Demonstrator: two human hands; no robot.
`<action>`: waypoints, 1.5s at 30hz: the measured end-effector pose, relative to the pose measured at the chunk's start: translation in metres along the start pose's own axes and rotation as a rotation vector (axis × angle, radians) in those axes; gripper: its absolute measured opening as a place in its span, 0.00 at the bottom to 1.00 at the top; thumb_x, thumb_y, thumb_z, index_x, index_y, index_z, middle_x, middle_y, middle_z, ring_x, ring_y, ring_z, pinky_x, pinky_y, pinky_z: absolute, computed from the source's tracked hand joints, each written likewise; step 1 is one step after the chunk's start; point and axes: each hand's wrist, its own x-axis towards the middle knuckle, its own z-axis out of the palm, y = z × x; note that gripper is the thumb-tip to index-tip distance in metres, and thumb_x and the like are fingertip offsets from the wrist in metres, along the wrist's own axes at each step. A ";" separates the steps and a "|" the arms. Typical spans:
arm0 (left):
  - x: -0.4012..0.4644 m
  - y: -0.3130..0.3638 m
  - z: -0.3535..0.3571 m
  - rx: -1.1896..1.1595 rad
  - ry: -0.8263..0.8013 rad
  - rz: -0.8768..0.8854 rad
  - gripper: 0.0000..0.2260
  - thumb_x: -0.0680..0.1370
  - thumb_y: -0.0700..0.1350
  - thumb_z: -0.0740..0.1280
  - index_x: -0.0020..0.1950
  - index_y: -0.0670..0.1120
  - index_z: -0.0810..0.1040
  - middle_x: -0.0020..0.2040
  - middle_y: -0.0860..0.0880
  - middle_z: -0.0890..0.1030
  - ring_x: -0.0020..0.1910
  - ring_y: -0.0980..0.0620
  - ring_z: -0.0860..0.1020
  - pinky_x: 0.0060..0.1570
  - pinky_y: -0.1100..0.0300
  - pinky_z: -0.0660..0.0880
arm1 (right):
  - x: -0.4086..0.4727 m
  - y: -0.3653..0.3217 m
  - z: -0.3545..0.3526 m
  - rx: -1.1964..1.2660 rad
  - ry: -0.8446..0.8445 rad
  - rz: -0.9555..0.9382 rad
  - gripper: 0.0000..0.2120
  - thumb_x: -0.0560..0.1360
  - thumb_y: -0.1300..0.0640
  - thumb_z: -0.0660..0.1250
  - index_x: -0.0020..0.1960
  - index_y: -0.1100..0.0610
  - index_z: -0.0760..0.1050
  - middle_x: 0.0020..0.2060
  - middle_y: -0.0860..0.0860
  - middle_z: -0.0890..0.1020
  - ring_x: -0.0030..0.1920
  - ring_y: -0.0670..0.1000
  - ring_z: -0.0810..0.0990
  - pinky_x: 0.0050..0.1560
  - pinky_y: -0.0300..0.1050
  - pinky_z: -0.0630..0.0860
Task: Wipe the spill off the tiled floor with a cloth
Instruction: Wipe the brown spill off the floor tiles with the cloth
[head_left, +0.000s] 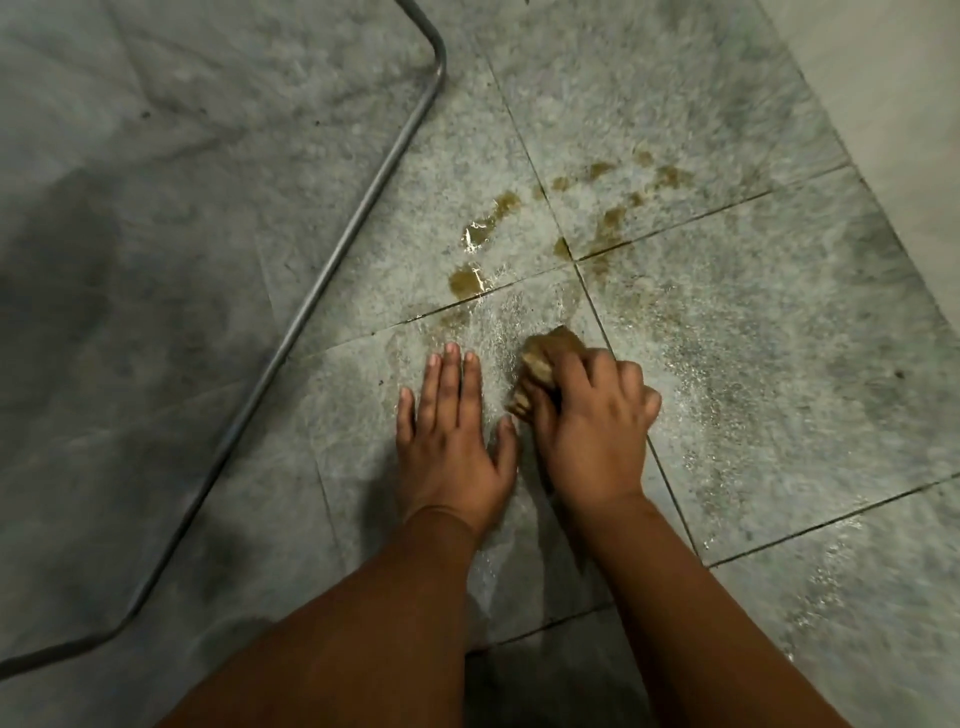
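Brownish puddles of the spill (470, 278) lie on the grey tiled floor (753, 322), spread around a crossing of grout lines, with more patches further right and away from me. My right hand (592, 421) grips a bunched, brown-stained cloth (545, 353) and presses it on the wet tile just below the puddles. My left hand (452, 436) rests flat on the floor beside it, fingers straight and spread. The cloth is mostly hidden under my fingers.
A bent metal tube (332, 265), part of a furniture frame, runs diagonally across the floor to the left of my hands. A pale wall or skirting (893, 104) edges the floor at the upper right. Wet streaks shine on the tiles to the right.
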 end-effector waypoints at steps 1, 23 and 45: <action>0.001 0.000 0.000 -0.004 0.000 0.002 0.31 0.79 0.57 0.51 0.80 0.49 0.51 0.80 0.50 0.48 0.78 0.54 0.44 0.75 0.47 0.47 | 0.015 -0.005 0.003 0.012 0.003 -0.021 0.15 0.73 0.50 0.68 0.58 0.49 0.74 0.50 0.53 0.75 0.50 0.56 0.69 0.48 0.51 0.62; 0.000 0.002 0.000 -0.011 0.053 0.004 0.31 0.79 0.57 0.53 0.79 0.45 0.55 0.80 0.48 0.54 0.78 0.53 0.49 0.75 0.48 0.47 | 0.134 -0.052 0.028 0.064 -0.024 -0.267 0.17 0.76 0.42 0.63 0.63 0.45 0.72 0.56 0.49 0.75 0.57 0.52 0.69 0.51 0.50 0.60; 0.001 0.001 0.002 0.008 0.052 -0.010 0.31 0.79 0.58 0.54 0.79 0.46 0.56 0.79 0.47 0.57 0.78 0.52 0.51 0.75 0.48 0.47 | 0.149 -0.070 0.033 0.098 0.001 -0.163 0.15 0.73 0.41 0.66 0.57 0.42 0.72 0.52 0.47 0.75 0.55 0.52 0.69 0.47 0.48 0.57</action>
